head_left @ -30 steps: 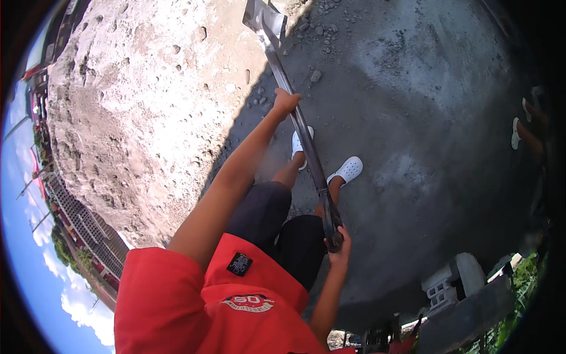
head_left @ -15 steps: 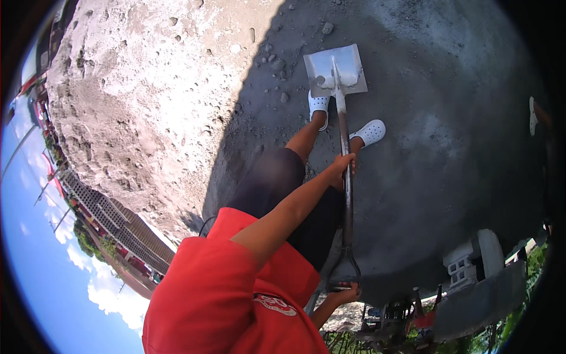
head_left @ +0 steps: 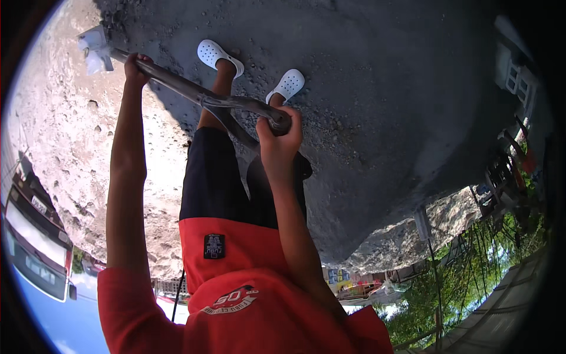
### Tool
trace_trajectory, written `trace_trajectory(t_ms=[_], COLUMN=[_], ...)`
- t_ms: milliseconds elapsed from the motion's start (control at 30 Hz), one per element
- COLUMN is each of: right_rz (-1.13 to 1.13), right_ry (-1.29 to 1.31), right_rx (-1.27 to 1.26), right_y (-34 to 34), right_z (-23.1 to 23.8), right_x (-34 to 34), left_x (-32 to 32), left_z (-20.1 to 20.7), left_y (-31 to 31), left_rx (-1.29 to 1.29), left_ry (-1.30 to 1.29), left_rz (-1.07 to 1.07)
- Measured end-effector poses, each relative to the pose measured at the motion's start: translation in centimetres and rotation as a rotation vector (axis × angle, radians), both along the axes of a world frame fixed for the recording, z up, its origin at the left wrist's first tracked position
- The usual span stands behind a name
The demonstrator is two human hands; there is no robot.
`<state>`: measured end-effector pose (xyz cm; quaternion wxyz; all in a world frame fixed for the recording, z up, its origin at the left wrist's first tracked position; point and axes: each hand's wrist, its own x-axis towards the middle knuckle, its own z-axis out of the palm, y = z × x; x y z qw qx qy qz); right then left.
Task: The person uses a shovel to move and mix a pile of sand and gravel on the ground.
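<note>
A shovel (head_left: 183, 86) stretches across in front of me, its blade (head_left: 95, 49) out at the far left over sunlit, stony ground. My left hand (head_left: 137, 69) is closed round the shaft close to the blade, with that arm nearly straight. The forked handle end lies before my thighs, and my right hand (head_left: 282, 137) is wrapped round its grip. From here the blade looks foreshortened and bright, so I cannot tell whether anything lies on it.
My feet, in white clogs (head_left: 288, 84), stand on shaded grey ground scattered with pebbles. Pale hollow blocks (head_left: 519, 82) are at the right edge. A vehicle (head_left: 40, 253) shows at the lower left; greenery and poles (head_left: 436, 289) line the lower right.
The shovel has swung from in front of my feet to the far left, its handle end rising toward me. Both hands have stayed on it, and my left arm has reached out leftward.
</note>
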<state>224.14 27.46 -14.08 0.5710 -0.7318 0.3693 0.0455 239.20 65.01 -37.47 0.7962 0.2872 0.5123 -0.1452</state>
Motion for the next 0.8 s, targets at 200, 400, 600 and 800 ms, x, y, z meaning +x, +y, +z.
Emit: trace_trajectory(t_ms=[200, 400, 600, 800], right_rz=[-0.173, -0.846, -1.293, -1.088], right_ry=[0.073, 0.244, 0.318, 0.359], right_rx=[0.374, -0.058, -0.338, -0.689], right_y=[-5.1, -16.7, -15.6, -8.7], right_z=[-0.5, 5.1, 17.5, 24.5], right_x=[-7.2, -27.8, -35.5, -33.1], left_x=[-1.7, -17.6, -30.1, -31.7], left_z=[5.0, 2.1, 6.2, 11.4], left_y=[-2.0, -36.3, -53.3, -59.1], left_rx=[0.08, -0.146, -0.398, -0.69], left_ry=[-0.033, 0.26, 0.411, 0.405], left_rz=[-0.135, -0.475, -0.853, -0.85])
